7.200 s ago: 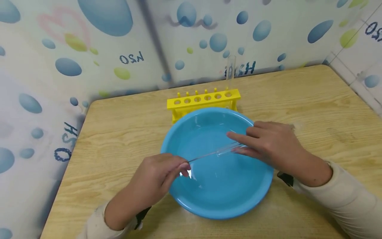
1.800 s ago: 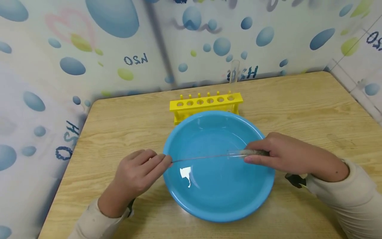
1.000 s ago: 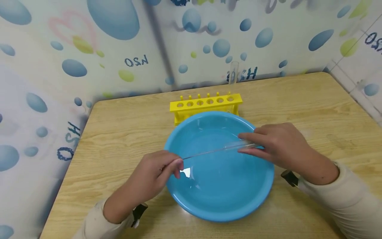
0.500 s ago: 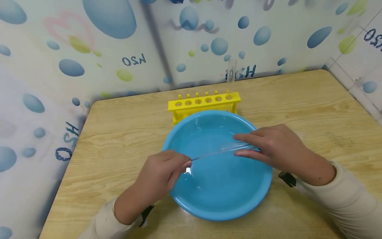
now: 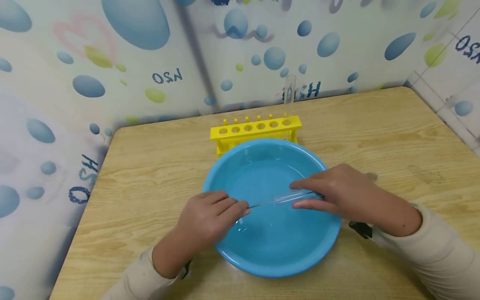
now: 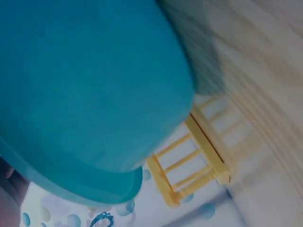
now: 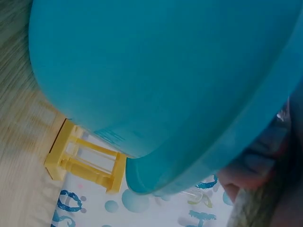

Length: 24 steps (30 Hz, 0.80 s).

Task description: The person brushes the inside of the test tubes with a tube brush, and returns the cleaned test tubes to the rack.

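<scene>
In the head view my left hand (image 5: 211, 216) grips the thin twisted wire handle of a test tube brush (image 5: 258, 205). My right hand (image 5: 345, 196) holds a clear glass test tube (image 5: 286, 198) nearly level above the blue basin (image 5: 277, 271). The wire runs into the tube's mouth, which faces left. Most of the tube lies hidden in the right hand. Greyish bristles (image 7: 255, 208) show beside the fingers in the right wrist view. Only a sliver of the left hand appears at the left wrist view's edge.
Behind the basin stands a yellow test tube rack (image 5: 256, 127). Another clear test tube (image 5: 290, 92) stands upright in its rightmost hole. Wooden tabletop (image 5: 157, 166) surrounds the basin, with a patterned wall (image 5: 123, 104) behind it.
The brush was drawn out to the left, bristles showing near the tube's mouth, then pushed back in. The left hand has moved right, closer to the tube; less wire shows.
</scene>
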Available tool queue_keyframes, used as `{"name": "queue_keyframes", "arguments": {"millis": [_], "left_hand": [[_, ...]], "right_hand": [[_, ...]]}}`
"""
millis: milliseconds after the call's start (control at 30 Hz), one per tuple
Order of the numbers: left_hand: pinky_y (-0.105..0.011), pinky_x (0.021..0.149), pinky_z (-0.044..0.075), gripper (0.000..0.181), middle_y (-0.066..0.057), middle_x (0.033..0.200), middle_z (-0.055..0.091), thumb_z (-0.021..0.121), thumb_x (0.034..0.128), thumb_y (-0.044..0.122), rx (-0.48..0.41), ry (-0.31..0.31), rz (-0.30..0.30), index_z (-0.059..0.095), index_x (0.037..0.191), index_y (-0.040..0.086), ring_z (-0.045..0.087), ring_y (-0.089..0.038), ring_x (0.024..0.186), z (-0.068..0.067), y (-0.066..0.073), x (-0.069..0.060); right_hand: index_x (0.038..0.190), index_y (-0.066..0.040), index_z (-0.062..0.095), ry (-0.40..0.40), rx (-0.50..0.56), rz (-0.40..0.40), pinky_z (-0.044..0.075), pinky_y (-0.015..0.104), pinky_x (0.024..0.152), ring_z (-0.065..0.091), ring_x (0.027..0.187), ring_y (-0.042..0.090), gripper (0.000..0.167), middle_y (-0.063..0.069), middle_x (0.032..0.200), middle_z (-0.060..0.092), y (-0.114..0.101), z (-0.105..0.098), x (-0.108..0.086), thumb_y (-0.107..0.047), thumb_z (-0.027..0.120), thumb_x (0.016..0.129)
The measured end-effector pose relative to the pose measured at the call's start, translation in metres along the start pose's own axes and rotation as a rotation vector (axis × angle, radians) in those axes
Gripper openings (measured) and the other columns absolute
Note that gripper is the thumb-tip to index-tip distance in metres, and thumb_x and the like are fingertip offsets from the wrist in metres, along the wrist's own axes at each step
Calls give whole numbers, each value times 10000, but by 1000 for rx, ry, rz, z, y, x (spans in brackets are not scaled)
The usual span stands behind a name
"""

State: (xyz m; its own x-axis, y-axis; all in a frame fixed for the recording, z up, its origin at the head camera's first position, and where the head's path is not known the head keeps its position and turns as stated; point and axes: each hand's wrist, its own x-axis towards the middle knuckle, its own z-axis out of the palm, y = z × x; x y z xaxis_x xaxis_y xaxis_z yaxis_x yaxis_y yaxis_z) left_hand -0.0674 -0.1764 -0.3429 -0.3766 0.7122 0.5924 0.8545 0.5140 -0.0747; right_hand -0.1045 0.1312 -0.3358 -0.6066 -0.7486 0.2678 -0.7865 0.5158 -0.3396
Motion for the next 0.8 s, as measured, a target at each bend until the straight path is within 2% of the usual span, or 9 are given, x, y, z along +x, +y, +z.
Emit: {"name": "queue_keyframes", "arguments": {"millis": [100, 233, 367, 433, 500, 600, 700, 800], "left_hand": [[-150, 548, 505, 336, 37, 687, 696, 504, 1061, 266, -127, 10, -98, 713, 861, 94, 573, -71, 571, 0, 3, 0], [-97, 528, 442, 325, 68, 632, 619, 521, 1054, 246, -309, -13, -268, 680, 798, 125, 532, -27, 561, -5, 5, 1], [-124, 512, 433, 262, 80, 613, 569, 587, 1010, 109, -533, -33, -437, 641, 757, 150, 502, 1, 573, -10, 7, 1], [-140, 510, 433, 261, 76, 610, 556, 595, 1000, 79, -586, -17, -474, 633, 752, 153, 493, -3, 577, -12, 7, 1], [-157, 517, 445, 281, 67, 618, 582, 572, 1020, 114, -545, 8, -435, 647, 751, 142, 503, -21, 580, -13, 5, 1], [-169, 524, 441, 336, 45, 622, 617, 537, 1044, 203, -318, 49, -261, 673, 748, 118, 498, -72, 569, -13, 0, 1], [-207, 519, 462, 362, 18, 621, 643, 532, 1046, 249, -109, 89, -77, 686, 759, 90, 501, -121, 562, -14, -6, 1], [-232, 536, 502, 340, 11, 634, 655, 550, 1040, 249, -12, 91, 28, 690, 782, 77, 518, -135, 582, -17, -10, 1]], "right_hand": [[1095, -193, 766, 102, -70, -56, 366, 111, 494, 449, 555, -83, 507, -119, 698, 674, -1, 4, 1, -611, 515, 957], [1037, -199, 792, 262, -179, -126, 263, 114, 456, 387, 516, -30, 574, -107, 591, 555, -2, 6, 3, -633, 420, 985], [1038, -193, 799, 349, -274, -138, 237, 143, 440, 372, 509, 26, 601, -80, 569, 500, -4, 6, 5, -617, 374, 1012], [1052, -184, 797, 374, -303, -138, 249, 154, 435, 383, 507, 48, 608, -68, 572, 503, -5, 6, 6, -612, 366, 1018], [1070, -176, 792, 387, -312, -136, 264, 160, 432, 398, 503, 59, 613, -60, 573, 515, -5, 5, 6, -612, 364, 1020], [1102, -178, 778, 345, -246, -109, 281, 148, 439, 416, 503, 26, 603, -81, 595, 574, -4, 3, 4, -628, 390, 999], [1147, -199, 759, 212, -81, -33, 333, 130, 463, 460, 549, -44, 486, -87, 754, 725, -4, -1, 2, -587, 532, 963], [1177, -221, 744, 54, 105, 69, 395, 136, 487, 477, 588, -92, 364, -97, 885, 765, -4, -6, 1, -465, 691, 912]]}}
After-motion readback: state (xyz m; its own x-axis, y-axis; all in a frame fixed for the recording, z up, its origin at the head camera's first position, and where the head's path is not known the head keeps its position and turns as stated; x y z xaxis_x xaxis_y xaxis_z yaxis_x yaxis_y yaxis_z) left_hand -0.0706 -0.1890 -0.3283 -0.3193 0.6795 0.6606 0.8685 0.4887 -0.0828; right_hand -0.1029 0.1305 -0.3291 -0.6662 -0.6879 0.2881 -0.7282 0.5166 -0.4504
